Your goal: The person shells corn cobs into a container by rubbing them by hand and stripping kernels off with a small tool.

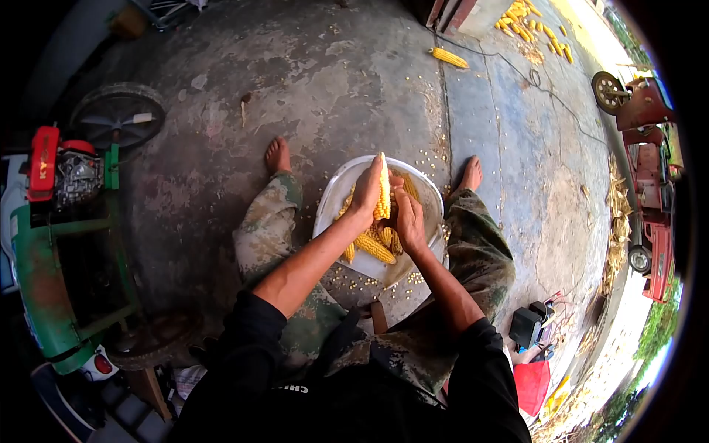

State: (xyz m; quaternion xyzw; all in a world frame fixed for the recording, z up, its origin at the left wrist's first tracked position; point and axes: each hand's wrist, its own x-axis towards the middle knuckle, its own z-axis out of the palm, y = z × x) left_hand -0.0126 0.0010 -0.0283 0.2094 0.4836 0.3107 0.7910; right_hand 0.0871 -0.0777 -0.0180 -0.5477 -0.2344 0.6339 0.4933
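Over a round white basin (323, 214) between the knees, my left hand (367, 193) is wrapped round a yellow corn cob (384, 193), which stands roughly upright with its pale tip pointing away from me. Close on its right is my right hand (408, 218), fingers curled; what lies inside them is hidden. Below both hands, several more cobs (375, 249) lie in the basin. Loose kernels (354, 280) are scattered on the floor around it.
Bare feet flank the basin. A green machine with a red engine (44, 164) and wheels stands at left. One cob (449, 57) and a corn pile (521, 22) lie ahead. A cable crosses the floor. A red three-wheeled vehicle (650, 177) and a black box (526, 327) are at right.
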